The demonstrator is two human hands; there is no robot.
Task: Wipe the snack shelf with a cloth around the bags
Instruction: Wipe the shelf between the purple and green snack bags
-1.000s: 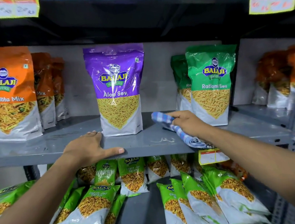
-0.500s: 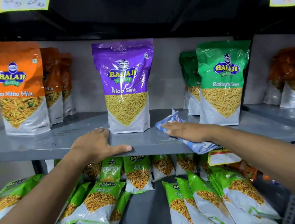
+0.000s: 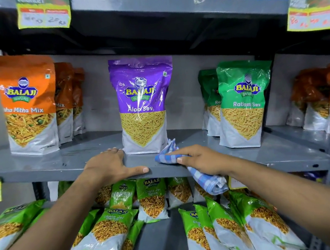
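Cloth [image 3: 168,157] under our right hand [image 3: 201,159], fingers pressing it on shelf [image 3: 282,150] beside purple bag [image 3: 142,107], frame centre; left hand [image 3: 110,165] lying flat, fingers spread wide.

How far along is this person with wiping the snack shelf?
It is hard to call any part finished: the grey shelf shows no clear line between wiped and unwiped. In hand: the right hand presses the blue checked cloth onto the front edge beside the purple Aloo Sev bag, while the left hand rests flat on the edge. Probably left: around the orange bags and green bags.
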